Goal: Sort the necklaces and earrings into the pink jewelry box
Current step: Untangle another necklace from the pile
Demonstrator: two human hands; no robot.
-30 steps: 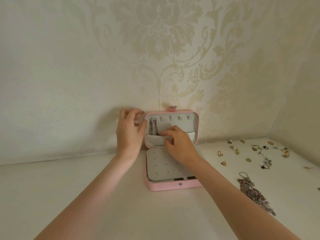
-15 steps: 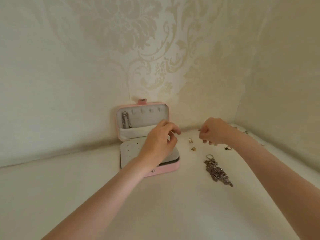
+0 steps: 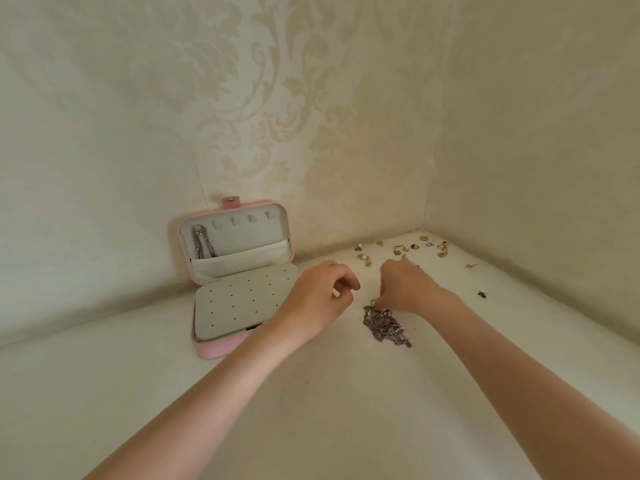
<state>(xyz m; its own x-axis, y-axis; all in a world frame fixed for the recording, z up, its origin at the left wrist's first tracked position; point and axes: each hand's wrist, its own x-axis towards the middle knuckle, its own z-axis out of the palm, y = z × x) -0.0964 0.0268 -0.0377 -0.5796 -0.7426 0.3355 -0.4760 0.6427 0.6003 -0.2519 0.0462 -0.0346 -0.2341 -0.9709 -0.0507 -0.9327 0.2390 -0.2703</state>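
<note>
The pink jewelry box [image 3: 211, 350] stands open against the wall, its lid upright. One silver necklace [image 3: 201, 241] hangs from the leftmost hook in the lid. A grey panel with rows of small holes [image 3: 239, 303] covers the base. My left hand [image 3: 317, 299] hovers over the box's right edge, fingers loosely curled and holding nothing. My right hand [image 3: 405, 287] reaches down to the top end of a heap of silver necklaces [image 3: 386, 323] on the white surface, fingertips at its clasp. Whether they pinch it is hidden.
Several small earrings [image 3: 401, 250] lie scattered near the back right corner, with a dark one [image 3: 481, 294] apart to the right. Patterned walls close in behind and on the right. The white surface extends toward me.
Both hands left the box lid. My right hand swung right and dropped onto the necklace heap. My left hand moved to the box's right edge. The view turned right.
</note>
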